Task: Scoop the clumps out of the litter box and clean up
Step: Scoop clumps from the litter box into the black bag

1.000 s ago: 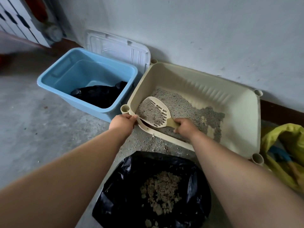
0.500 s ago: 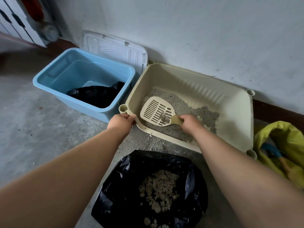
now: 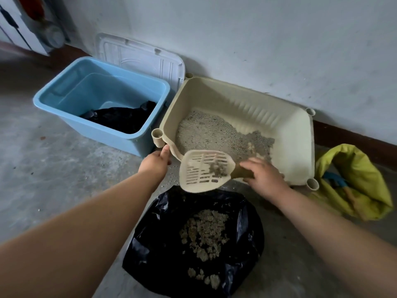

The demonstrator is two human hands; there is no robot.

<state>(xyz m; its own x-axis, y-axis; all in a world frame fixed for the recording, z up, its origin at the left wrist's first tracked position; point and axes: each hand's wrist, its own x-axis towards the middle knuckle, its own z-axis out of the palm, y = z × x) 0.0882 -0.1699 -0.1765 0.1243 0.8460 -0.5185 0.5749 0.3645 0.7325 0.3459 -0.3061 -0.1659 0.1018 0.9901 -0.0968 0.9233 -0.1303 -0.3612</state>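
- Right hand [image 3: 265, 177] is gripping the handle of a beige slotted scoop [image 3: 206, 171], fingers wrapped closed around it.
- Scoop is hovering over the near rim of the litter box [image 3: 298, 134], its head reaching out above the black bag [image 3: 150, 239]; a small grey clump [image 3: 218, 168] is sitting near the handle end.
- Left hand [image 3: 155, 164] is resting against the box's near-left corner, thumb touching the rim, fingers curled; a firm grip cannot be told.
- Grey litter [image 3: 212, 132] is lying along the box's left and middle floor.
- Black bag is lying open on the concrete floor [image 3: 43, 168] just in front of the box, holding a pile of tan clumps [image 3: 204, 233].
- Blue bin [image 3: 64, 91] is standing left of the box, touching or nearly so; white lid [image 3: 139, 54] is leaning on the wall behind it.
- Yellow bag [image 3: 356, 181] is slumping to the right.
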